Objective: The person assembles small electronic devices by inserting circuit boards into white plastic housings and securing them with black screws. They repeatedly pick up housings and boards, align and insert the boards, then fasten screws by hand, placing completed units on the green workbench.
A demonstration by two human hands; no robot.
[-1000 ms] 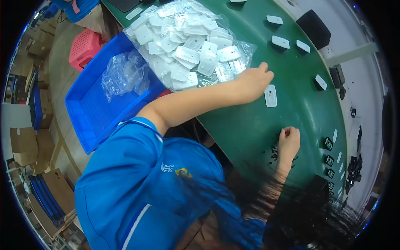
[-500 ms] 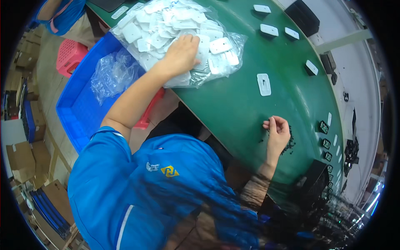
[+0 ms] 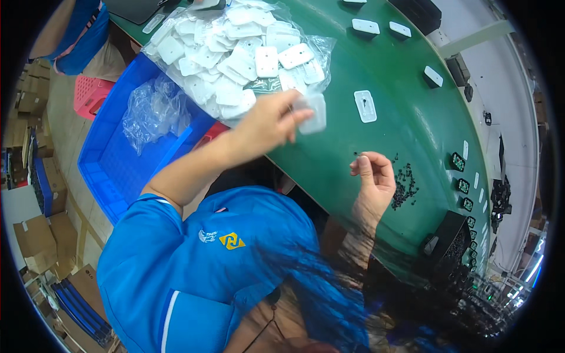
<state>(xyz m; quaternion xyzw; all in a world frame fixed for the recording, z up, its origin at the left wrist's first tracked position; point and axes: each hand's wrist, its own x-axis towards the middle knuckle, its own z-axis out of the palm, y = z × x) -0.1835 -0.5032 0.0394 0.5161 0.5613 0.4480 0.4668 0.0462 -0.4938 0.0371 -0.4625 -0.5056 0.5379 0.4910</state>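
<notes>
My left hand (image 3: 268,126) grips a white plastic cover (image 3: 315,115) by its edge, slightly smeared by motion, held over the green table (image 3: 318,170). Behind it lies a heap of similar white covers (image 3: 235,53) on clear plastic bags. My right hand (image 3: 375,179) is closed in a pinch, with a tiny black part (image 3: 355,154) at its fingertips. A loose pile of small black parts (image 3: 405,188) lies just right of that hand. Another white cover (image 3: 365,106) rests flat on the table beyond both hands, with a small black part in its middle.
At the left stands a blue bin (image 3: 112,170) with crumpled clear plastic (image 3: 156,112), near a pink stool (image 3: 91,94). White-topped black units (image 3: 365,27) sit along the far side. A black box (image 3: 450,241) and small green-and-black units (image 3: 458,161) line the right. Another person's arm (image 3: 56,32) shows at upper left.
My left hand has drawn back from the heap toward me and right, now carrying a white cover. My right hand has shifted slightly left, and more of the black pile shows.
</notes>
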